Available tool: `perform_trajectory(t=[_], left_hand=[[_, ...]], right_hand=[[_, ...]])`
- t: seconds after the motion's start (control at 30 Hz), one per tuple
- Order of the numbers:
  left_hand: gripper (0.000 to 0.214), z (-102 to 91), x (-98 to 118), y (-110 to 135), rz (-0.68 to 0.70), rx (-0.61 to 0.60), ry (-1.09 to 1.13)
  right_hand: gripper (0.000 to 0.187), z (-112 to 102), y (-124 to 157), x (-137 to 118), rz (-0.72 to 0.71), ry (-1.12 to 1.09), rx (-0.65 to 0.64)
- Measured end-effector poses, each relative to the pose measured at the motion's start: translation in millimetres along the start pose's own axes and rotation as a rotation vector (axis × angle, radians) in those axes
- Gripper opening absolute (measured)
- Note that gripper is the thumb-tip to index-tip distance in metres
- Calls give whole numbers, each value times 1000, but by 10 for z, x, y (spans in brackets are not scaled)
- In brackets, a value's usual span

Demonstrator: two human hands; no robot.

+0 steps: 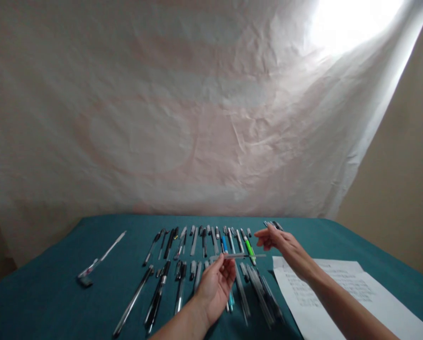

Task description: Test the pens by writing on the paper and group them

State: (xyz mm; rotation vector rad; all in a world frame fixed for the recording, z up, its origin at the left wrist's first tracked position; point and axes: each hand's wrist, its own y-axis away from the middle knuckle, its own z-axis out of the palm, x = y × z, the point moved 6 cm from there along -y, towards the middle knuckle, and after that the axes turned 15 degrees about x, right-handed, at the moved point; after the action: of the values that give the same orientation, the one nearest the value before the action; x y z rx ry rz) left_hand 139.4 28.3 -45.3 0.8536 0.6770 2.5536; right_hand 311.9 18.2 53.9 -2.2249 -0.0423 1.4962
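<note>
My left hand (216, 288) pinches a slim clear pen piece (237, 255), which lies nearly level and points right, with a thin end sticking out. My right hand (275, 238) is raised to the right of it, its fingers bent loosely and pointing left, and I see nothing between them. Just beyond that hand are small dark and clear pen parts (273, 225). Under and around my left hand lie two rows of pens, among them a bright green one (248, 246), a blue one (224, 244) and a black one (157, 300).
A printed paper sheet (342, 269) lies on the right, partly beneath my right forearm. At the left, a white stick-like item with a dark end (99, 262) lies alone on the green tablecloth (55, 293). A pale hanging sheet (197, 118) stands behind the table.
</note>
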Motion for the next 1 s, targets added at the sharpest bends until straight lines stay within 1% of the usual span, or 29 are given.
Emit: perform_trajectory(t=[0.03,0.07,0.13,0.2,0.3,0.43,0.57,0.77,0.87,1.0], left_hand=[[13,-8,9,-11,-3,5,12],[13,-14,16,-20,-2,9,22],[13,-23,27,-33,8,15,38],[13,-29,29,-39,16,18,44],[11,-36,26,-42,23,15,42],[10,-45,32,-49,34,10,39],[9,-46,29,-56,39,10,31],[8,-49,18,-55,44,1,17],[8,-46,19,-52,52,-8,7],[9,-35,28,-49,73,-25,-7]], right_hand=[[60,-35,-97,120,18,44,22],[58,-49,-197,248,4,142,23],[46,-12,-380,519,-71,450,-38],[33,37,-537,762,-85,558,-47],[25,150,-683,984,-106,653,-46],[25,289,-756,1096,-145,748,-56],[23,345,-781,1185,-165,820,-69],[17,317,-779,1275,-182,891,-99],[15,275,-748,1276,-179,919,-108],[17,203,-690,1255,-156,962,-90]])
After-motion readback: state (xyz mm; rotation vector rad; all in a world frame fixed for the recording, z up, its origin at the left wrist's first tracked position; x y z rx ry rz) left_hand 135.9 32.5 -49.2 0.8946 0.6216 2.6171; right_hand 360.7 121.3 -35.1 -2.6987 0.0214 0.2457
